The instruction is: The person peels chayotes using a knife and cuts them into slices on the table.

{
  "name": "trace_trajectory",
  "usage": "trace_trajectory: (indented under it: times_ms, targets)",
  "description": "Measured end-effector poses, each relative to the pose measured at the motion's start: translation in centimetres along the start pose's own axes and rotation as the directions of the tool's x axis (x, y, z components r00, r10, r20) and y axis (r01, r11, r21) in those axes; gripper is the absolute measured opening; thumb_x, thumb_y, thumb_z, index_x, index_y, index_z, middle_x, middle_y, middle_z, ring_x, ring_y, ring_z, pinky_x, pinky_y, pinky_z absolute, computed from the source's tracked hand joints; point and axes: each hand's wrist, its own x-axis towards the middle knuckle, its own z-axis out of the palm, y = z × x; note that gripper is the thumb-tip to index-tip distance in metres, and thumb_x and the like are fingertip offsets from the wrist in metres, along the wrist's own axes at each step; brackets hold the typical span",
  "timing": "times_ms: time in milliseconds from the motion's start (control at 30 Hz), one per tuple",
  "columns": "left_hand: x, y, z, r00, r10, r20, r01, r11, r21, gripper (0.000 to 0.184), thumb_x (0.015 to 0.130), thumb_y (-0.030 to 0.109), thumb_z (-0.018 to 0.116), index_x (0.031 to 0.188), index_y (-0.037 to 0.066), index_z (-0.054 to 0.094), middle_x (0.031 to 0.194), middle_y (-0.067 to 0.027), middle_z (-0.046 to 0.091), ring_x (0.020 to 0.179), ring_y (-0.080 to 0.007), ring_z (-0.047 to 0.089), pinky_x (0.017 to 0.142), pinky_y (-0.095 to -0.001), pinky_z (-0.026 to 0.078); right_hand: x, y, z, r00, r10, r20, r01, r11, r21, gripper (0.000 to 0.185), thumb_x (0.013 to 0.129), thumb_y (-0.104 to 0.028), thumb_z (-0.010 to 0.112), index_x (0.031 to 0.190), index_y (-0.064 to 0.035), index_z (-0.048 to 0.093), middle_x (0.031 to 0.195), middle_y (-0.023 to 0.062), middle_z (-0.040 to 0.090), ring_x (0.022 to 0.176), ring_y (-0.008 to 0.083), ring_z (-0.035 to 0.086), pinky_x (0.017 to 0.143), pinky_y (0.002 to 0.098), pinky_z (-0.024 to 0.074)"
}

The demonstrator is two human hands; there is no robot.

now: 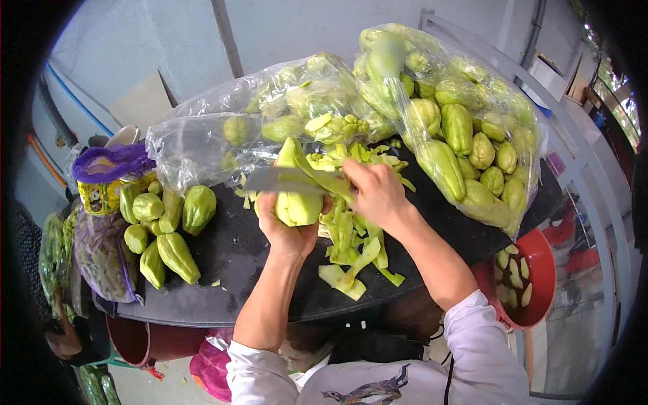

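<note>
My left hand (289, 233) is closed around a pale green chayote (299, 208) held above the dark table. In my right hand (379, 192) is a knife; its broad blade (283, 181) lies across the chayote, blurred by motion, and my fingers hide the handle. A strip of green peel (314, 174) hangs by the blade, between the chayote and my right hand. Below and behind my right hand, peelings (354, 260) are heaped on the table. Several whole chayotes (177, 256) sit on the table to the left of my left hand.
A large clear bag of chayotes (482, 145) stands at the back right, another plastic bag (196, 145) at the back left. A purple net bag (104, 260) rests at the table's left end. Below the right edge, a red bucket (543, 290) holds peeled pieces in liquid.
</note>
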Motion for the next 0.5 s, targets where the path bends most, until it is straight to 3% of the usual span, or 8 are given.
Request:
trace_trajectory:
  times_ms: [67, 100, 200, 300, 333, 400, 500]
  targets:
    - [-0.1, 0.2, 0.0, 0.995, -0.021, 0.100, 0.019, 1.000, 0.013, 0.058, 0.088, 0.057, 0.049, 0.119, 0.009, 0.058, 0.106, -0.0107, 0.062, 0.088, -0.0251, 0.060, 0.066, -0.0376, 0.045, -0.2, 1.3, 0.7, 0.988, 0.153, 0.026, -0.151, 0.987, -0.051, 0.021, 0.073, -0.009, 0.070, 0.090, -0.0064, 0.058, 0.068, 0.0186, 0.066, 0.067, 0.0413, 0.066, 0.059, 0.0499, 0.0526]
    - [1.0, 0.4, 0.2, 0.989, 0.000, 0.148, -0.002, 1.000, 0.014, 0.058, 0.088, 0.057, 0.049, 0.119, 0.009, 0.058, 0.106, -0.0107, 0.062, 0.088, -0.0251, 0.060, 0.066, -0.0376, 0.045, 0.8, 1.7, 0.3, 0.992, 0.128, -0.016, -0.128, 0.989, -0.068, 0.021, 0.073, -0.009, 0.070, 0.090, -0.0064, 0.058, 0.068, 0.0186, 0.066, 0.067, 0.0413, 0.066, 0.059, 0.0499, 0.0526]
    - [0.2, 0.3, 0.3, 0.997, 0.001, 0.081, -0.007, 0.998, 0.067, 0.055, 0.086, 0.056, 0.051, 0.116, 0.010, 0.059, 0.103, -0.0087, 0.063, 0.088, -0.0243, 0.060, 0.060, -0.0356, 0.044, 0.0, 0.6, -0.5, 0.996, 0.094, -0.004, -0.094, 0.993, -0.071, 0.017, 0.075, -0.007, 0.068, 0.086, -0.0063, 0.055, 0.068, 0.0188, 0.066, 0.066, 0.0409, 0.066, 0.058, 0.0497, 0.0521]
    - [-0.1, 0.4, 0.6, 0.995, -0.012, 0.096, 0.011, 1.000, 0.020, 0.055, 0.086, 0.057, 0.051, 0.115, 0.011, 0.060, 0.103, -0.0081, 0.064, 0.088, -0.0235, 0.060, 0.061, -0.0359, 0.046, 0.1, -1.0, -0.8, 0.998, 0.038, -0.045, -0.037, 0.999, 0.013, 0.017, 0.075, -0.007, 0.067, 0.087, -0.0057, 0.056, 0.068, 0.0185, 0.066, 0.066, 0.0411, 0.066, 0.058, 0.0499, 0.0522]
    - [-0.2, 0.4, 0.9, 0.996, -0.015, 0.091, 0.013, 1.000, 0.023, 0.055, 0.086, 0.057, 0.051, 0.115, 0.011, 0.060, 0.103, -0.0081, 0.064, 0.088, -0.0235, 0.060, 0.061, -0.0359, 0.046, 0.3, -0.4, -0.2, 0.996, 0.084, 0.003, -0.084, 0.996, -0.023, 0.017, 0.075, -0.005, 0.066, 0.089, -0.0048, 0.056, 0.069, 0.0196, 0.066, 0.067, 0.0412, 0.067, 0.060, 0.0500, 0.0526]
    - [-0.3, 0.6, 1.8, 0.997, -0.012, -0.070, 0.018, 0.997, 0.077, 0.053, 0.087, 0.056, 0.051, 0.114, 0.011, 0.060, 0.103, -0.0070, 0.064, 0.087, -0.0229, 0.060, 0.062, -0.0359, 0.046, 0.6, 1.2, 0.1, 0.989, 0.144, 0.033, -0.140, 0.986, -0.093, 0.017, 0.075, -0.005, 0.066, 0.090, -0.0046, 0.056, 0.070, 0.0203, 0.066, 0.068, 0.0415, 0.067, 0.060, 0.0498, 0.0530]
    - [0.5, 0.9, 0.6, 0.997, -0.049, 0.054, 0.048, 0.999, 0.016, 0.052, 0.088, 0.054, 0.049, 0.114, 0.011, 0.060, 0.103, -0.0066, 0.063, 0.083, -0.0233, 0.060, 0.062, -0.0356, 0.046, 0.9, 2.5, 0.2, 0.974, 0.211, 0.076, -0.195, 0.963, -0.184, 0.016, 0.077, -0.005, 0.063, 0.093, -0.0041, 0.059, 0.071, 0.0225, 0.066, 0.071, 0.0423, 0.067, 0.064, 0.0498, 0.0539]
